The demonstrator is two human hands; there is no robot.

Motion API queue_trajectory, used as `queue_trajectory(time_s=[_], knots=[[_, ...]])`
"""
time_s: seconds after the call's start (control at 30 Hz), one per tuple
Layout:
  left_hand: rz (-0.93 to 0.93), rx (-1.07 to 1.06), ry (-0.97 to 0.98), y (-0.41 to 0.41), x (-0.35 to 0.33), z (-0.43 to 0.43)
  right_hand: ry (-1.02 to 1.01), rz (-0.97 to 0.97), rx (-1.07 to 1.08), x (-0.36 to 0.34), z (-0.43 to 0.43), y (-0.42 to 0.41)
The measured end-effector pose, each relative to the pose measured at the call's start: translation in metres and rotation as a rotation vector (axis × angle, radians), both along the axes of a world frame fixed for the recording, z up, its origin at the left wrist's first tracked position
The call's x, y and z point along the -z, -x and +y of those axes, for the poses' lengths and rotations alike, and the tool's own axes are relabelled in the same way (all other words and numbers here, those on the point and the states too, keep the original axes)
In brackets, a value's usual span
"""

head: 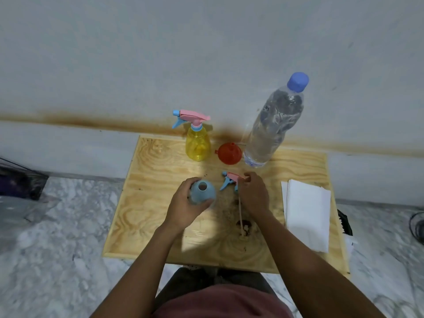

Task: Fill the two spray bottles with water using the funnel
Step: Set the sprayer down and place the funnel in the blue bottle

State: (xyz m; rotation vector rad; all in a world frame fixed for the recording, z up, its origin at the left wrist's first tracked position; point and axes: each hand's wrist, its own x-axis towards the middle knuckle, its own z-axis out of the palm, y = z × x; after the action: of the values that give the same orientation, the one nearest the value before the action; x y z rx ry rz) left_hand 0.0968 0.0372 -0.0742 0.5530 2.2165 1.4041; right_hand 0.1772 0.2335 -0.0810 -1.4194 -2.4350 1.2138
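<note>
Gripping blue bottle [203, 192] mid-board, left hand [185, 208] wrapped round | right hand [253, 193] pinching removed spray head [230, 180] | funnel [229, 153], yellow bottle [197, 143] near far edge | bare board [146, 203] left

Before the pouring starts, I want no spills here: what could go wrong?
The tall water bottle stands close behind the red funnel; reaching for the funnel might knock it. The spray head in the right hand trails a dip tube that could drip. The left hand alone steadies the open blue bottle.

spray bottles [198, 143] [203, 191]: 2 | funnel [229, 153]: 1 | water bottle [273, 127]: 1 | napkin stack [307, 212]: 1 | hands [185, 207] [253, 193]: 2
</note>
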Motion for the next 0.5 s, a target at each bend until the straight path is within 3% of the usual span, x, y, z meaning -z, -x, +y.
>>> queue_trajectory(time_s=[0.1, 0.3, 0.5], knots=[[-0.019, 0.004, -0.008, 0.001, 0.0, 0.0, 0.007, 0.079, -0.07, -0.008, 0.004, 0.029], [-0.055, -0.013, -0.026, -0.002, 0.0, -0.001, 0.149, 0.173, 0.076, -0.007, 0.0, 0.084], [-0.049, -0.012, -0.026, -0.001, 0.001, -0.002, 0.136, 0.174, 0.148, -0.009, 0.005, 0.104]])
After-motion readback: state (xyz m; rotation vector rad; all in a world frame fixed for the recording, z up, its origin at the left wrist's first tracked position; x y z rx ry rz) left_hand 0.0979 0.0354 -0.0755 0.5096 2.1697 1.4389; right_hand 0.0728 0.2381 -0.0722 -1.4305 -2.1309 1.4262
